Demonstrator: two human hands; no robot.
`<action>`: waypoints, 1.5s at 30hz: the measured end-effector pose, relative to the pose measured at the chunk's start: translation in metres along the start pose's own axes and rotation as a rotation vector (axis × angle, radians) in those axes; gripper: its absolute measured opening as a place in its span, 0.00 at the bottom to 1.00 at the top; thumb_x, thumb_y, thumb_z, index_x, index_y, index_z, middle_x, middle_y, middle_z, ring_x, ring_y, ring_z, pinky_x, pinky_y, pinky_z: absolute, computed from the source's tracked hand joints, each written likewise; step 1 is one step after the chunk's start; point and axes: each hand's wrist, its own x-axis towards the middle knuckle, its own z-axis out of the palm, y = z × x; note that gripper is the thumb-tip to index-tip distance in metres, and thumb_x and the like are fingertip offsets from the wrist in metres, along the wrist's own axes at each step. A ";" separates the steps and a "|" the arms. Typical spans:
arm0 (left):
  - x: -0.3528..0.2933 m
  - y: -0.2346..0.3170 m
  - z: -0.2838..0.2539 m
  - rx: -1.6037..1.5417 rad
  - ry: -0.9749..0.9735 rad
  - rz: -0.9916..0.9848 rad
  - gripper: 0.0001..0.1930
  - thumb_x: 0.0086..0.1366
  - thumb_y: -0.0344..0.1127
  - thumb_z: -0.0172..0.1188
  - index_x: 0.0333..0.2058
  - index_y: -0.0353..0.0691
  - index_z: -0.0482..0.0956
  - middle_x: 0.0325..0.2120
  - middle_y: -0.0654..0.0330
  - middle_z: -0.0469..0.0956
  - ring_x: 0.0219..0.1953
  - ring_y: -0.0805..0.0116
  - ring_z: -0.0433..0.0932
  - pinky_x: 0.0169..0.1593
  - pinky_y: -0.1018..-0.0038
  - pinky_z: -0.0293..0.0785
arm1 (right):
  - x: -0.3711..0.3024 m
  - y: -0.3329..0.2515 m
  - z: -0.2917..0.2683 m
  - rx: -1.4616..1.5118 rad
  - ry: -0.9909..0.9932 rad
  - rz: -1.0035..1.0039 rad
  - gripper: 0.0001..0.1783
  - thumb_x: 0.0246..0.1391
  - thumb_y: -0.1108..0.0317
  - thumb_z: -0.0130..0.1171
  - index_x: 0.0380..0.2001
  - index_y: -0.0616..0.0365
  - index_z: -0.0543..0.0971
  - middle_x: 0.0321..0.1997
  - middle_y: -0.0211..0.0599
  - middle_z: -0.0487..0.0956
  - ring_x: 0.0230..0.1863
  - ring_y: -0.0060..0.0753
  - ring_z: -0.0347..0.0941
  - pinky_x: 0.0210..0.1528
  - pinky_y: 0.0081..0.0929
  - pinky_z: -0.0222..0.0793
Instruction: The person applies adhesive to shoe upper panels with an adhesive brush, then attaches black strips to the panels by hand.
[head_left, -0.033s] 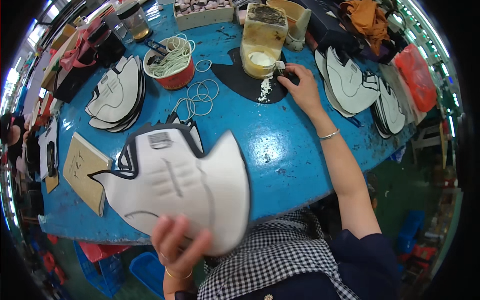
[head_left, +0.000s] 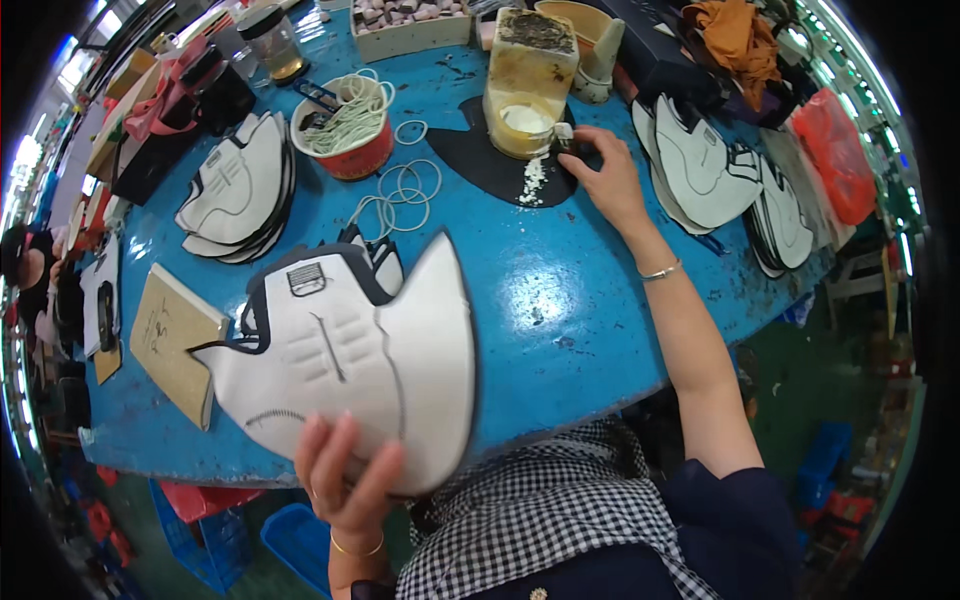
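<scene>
Your left hand (head_left: 345, 478) grips the lower edge of a white shoe upper (head_left: 345, 350), fingers closed over it, raised above the blue worktop (head_left: 560, 290). Loose rubber bands (head_left: 405, 190) lie beyond that grip. Your right hand (head_left: 605, 175) pinches a small brush (head_left: 563, 140), just beside the glue pot (head_left: 525, 125).

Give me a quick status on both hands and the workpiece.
Left hand grips white shoe upper, lifted over blue table. Right hand at glue pot. Nothing between them.
</scene>
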 end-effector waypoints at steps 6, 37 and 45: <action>-0.021 -0.013 0.000 0.159 -0.548 -0.369 0.33 0.48 0.33 0.76 0.56 0.51 0.80 0.69 0.44 0.60 0.73 0.41 0.54 0.70 0.46 0.55 | -0.017 -0.064 -0.022 0.343 -0.057 0.102 0.09 0.61 0.68 0.61 0.42 0.60 0.81 0.38 0.32 0.81 0.40 0.25 0.75 0.45 0.24 0.71; -0.044 -0.128 0.005 -1.212 0.149 -1.221 0.30 0.64 0.29 0.61 0.64 0.31 0.66 0.59 0.51 0.74 0.60 0.59 0.74 0.64 0.62 0.70 | -0.149 -0.208 0.067 0.849 -0.741 0.150 0.50 0.61 0.58 0.62 0.73 0.70 0.46 0.77 0.62 0.48 0.79 0.53 0.45 0.77 0.39 0.47; -0.019 -0.020 0.012 -1.613 0.065 -1.140 0.36 0.66 0.43 0.53 0.68 0.29 0.57 0.63 0.44 0.69 0.63 0.48 0.72 0.67 0.51 0.68 | -0.195 -0.186 -0.060 1.588 -0.928 0.611 0.57 0.56 0.50 0.69 0.73 0.68 0.47 0.75 0.52 0.57 0.76 0.41 0.53 0.76 0.37 0.50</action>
